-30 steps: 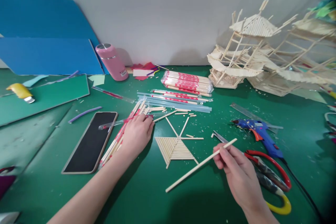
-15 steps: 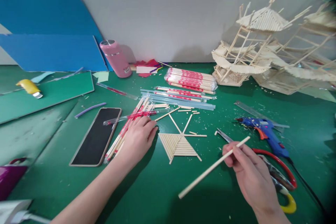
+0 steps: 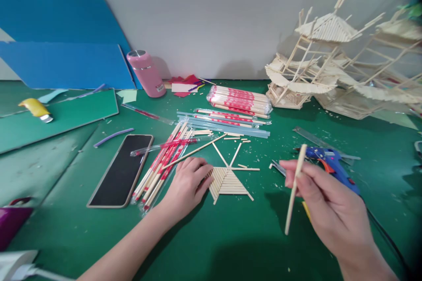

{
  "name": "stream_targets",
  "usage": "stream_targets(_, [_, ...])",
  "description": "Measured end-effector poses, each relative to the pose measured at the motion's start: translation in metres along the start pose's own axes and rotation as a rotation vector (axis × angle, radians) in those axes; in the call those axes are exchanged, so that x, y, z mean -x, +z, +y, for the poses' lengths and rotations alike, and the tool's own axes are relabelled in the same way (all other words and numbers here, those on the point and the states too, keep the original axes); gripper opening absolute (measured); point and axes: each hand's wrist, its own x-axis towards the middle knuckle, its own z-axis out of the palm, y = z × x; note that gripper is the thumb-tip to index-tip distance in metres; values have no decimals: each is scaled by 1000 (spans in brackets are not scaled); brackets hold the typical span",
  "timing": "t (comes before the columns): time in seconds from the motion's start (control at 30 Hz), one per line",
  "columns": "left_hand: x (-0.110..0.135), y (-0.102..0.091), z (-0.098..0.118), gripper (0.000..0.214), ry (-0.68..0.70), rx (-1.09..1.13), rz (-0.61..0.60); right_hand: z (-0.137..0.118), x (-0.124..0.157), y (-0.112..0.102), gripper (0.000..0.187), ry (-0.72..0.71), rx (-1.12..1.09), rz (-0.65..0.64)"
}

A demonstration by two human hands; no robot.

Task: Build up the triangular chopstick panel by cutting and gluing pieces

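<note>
My right hand (image 3: pixel 325 204) pinches a long bare wooden stick (image 3: pixel 294 192), held nearly upright above the green mat. My left hand (image 3: pixel 187 184) rests palm down on the mat with fingers curled loosely, its fingertips touching the left edge of a flat triangular panel of glued sticks (image 3: pixel 228 181). A loose pile of red-wrapped chopsticks (image 3: pixel 163 162) lies just left of that hand. Whether the left hand grips anything is unclear.
A blue glue gun (image 3: pixel 331 164), metal ruler (image 3: pixel 313 140) and tweezers (image 3: pixel 278 167) lie by my right hand. A phone (image 3: pixel 121 170), pink bottle (image 3: pixel 147 73), packed chopsticks (image 3: pixel 239 99), blue boards (image 3: pixel 62 52) and stick pagoda models (image 3: pixel 316 61) surround the green mat (image 3: pixel 211 237).
My right hand swung the stick from a low slant to nearly upright and rose toward the glue gun. My left hand slid right from the chopstick pile to the triangular panel.
</note>
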Motion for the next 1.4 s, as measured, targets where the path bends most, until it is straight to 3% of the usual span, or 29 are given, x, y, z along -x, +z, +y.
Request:
stream_targets(0.1, [2,1,1,19,-8,15,10,-1,-3,7,25,-94,-4,-107])
stream_targets(0.3, [5,5,0,19,-8,34,57,0,-7,16,18,-163,-45,-123])
stream_targets(0.57, [8,8,-1,19,13,55,89,-3,-10,24,36,-282,-69,-218])
stream_targets(0.7, [9,8,-2,18,28,60,102,-5,-9,26,32,-309,-51,-150])
stream_targets(0.83, [9,10,-3,19,37,65,122,0,-5,29,23,-167,-94,95])
stream_targets(0.97, [10,9,-4,19,33,77,146,15,-1,36,14,43,-371,224])
stream_targets(1.1, [12,5,1,16,48,141,202,29,9,39,11,200,-546,225])
stream_targets(1.23, [14,0,13,18,125,220,281,41,26,40,9,358,-685,131])
stream_targets(1.4, [20,0,32,16,231,265,167,45,45,46,8,594,-879,13])
